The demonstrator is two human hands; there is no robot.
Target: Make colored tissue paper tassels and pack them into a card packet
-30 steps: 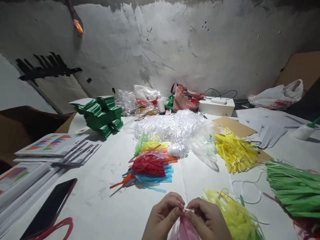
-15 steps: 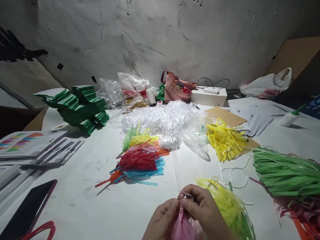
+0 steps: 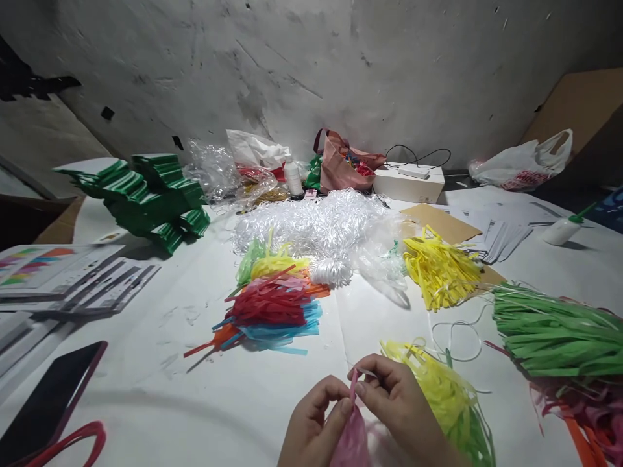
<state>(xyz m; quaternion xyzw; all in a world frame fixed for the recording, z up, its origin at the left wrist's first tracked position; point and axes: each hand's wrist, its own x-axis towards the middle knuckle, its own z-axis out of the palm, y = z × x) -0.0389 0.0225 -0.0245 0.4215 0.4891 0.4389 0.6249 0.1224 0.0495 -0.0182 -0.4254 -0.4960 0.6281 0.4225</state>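
Both of my hands meet at the bottom centre of the table. My left hand (image 3: 314, 421) is closed around the neck of a pink tissue tassel (image 3: 351, 436), thumb pressed against it. My right hand (image 3: 394, 405) pinches the tassel's thin pink top with a fine white ribbon (image 3: 455, 340) that trails off to the right. A yellow-green tassel (image 3: 445, 395) lies touching my right hand's far side. A heap of mixed red, blue, orange and yellow tassels (image 3: 272, 308) lies ahead of my hands.
A pile of green fringe (image 3: 555, 334) lies at right, yellow strips (image 3: 440, 269) and curled white ribbon (image 3: 321, 230) mid-table, stacked green paper (image 3: 146, 198) at left. A dark phone (image 3: 46, 399) and printed sheets (image 3: 63, 279) lie near left. Bags, a white box (image 3: 409, 185) and glue bottles (image 3: 562, 228) stand behind.
The camera has turned slightly, shifting the scene left and up. My fingers have worked up the pink tassel's neck, and its thin top now sticks up between them.
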